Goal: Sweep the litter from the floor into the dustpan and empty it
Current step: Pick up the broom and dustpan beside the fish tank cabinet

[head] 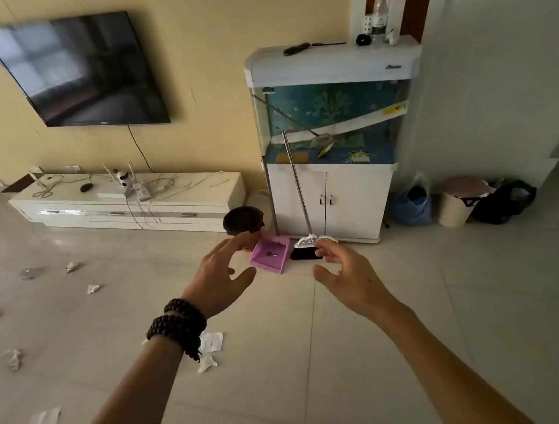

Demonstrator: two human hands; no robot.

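A pink dustpan [270, 252] stands on the floor against the white aquarium cabinet [351, 202]. Beside it leans a broom [298, 190] with a metal handle and a black-and-white head [306, 248]. My left hand [221, 277], with dark bead bracelets at the wrist, is stretched out in front of the dustpan, fingers spread, holding nothing. My right hand [347, 273] is held out just in front of the broom head, also open and empty. Crumpled paper litter [212, 343] lies on the pale tiles below my left arm, with several more scraps [92, 288] spread to the left.
A low white TV stand [128, 198] runs along the yellow wall under a wall-mounted TV [76, 72]. A dark basket [243, 220] sits left of the dustpan. A bin [456, 203] and bags [412, 203] stand right of the cabinet by a white wall corner.
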